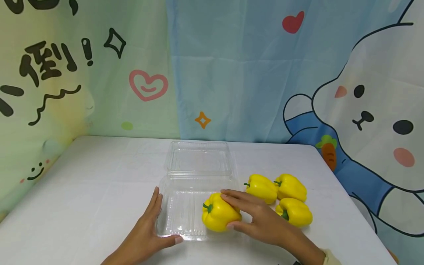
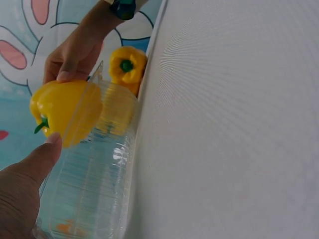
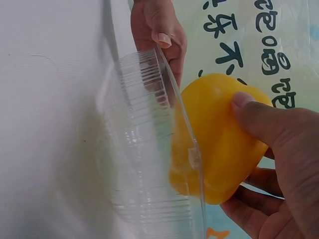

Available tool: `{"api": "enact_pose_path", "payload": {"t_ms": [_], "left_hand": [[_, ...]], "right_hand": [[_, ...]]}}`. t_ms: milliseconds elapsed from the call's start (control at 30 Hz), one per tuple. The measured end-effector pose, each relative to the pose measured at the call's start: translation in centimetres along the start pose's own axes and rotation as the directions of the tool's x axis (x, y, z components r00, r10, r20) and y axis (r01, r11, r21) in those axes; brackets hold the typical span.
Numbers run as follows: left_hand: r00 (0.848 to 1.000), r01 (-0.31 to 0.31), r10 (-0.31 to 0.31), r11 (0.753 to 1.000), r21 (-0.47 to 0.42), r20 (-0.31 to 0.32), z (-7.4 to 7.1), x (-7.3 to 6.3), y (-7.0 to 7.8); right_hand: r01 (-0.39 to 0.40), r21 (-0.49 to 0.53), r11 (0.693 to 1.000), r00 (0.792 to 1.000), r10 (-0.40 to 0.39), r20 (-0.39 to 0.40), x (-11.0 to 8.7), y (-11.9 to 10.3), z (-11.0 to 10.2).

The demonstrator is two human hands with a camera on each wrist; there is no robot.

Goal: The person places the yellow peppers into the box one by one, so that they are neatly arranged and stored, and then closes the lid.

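Observation:
A yellow bell pepper [image 1: 216,215] with a green stem is gripped by my right hand [image 1: 261,217], fingers over its top and thumb low on its near side. In the right wrist view this pepper [image 3: 217,139] sits partly below the rim of the clear plastic container [image 1: 180,206], at its right half. My left hand [image 1: 145,228] rests along the container's left wall, fingers straight and thumb spread along the front edge. The hinged lid [image 1: 200,156] lies folded back behind the base.
Several more yellow bell peppers [image 1: 261,187] sit grouped on the white table [image 1: 82,198] to the right of the container. A printed cloth [image 1: 228,73] with cartoon figures hangs behind the table and around its sides.

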State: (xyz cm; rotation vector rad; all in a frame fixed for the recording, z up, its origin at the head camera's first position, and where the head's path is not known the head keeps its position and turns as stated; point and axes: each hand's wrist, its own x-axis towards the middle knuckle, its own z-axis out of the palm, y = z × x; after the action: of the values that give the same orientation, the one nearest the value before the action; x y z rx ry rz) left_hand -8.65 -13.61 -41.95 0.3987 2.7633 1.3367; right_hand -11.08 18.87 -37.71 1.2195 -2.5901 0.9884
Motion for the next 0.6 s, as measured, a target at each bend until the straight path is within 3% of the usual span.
{"api": "enact_pose_path", "payload": {"t_ms": [267,600], "left_hand": [[0.999,0.026,-0.026,1.000,-0.003,0.020,-0.05,0.01,0.24],[1.000,0.015,-0.015,1.000,0.023,0.010,0.00,-0.02,0.05]], "right_hand": [[0.002,-0.020,1.000,1.000,-0.002,0.011,-0.16,0.25,0.27],[-0.016,0.011,1.000,0.998,0.016,0.063,-0.06,0.49,0.32]]}}
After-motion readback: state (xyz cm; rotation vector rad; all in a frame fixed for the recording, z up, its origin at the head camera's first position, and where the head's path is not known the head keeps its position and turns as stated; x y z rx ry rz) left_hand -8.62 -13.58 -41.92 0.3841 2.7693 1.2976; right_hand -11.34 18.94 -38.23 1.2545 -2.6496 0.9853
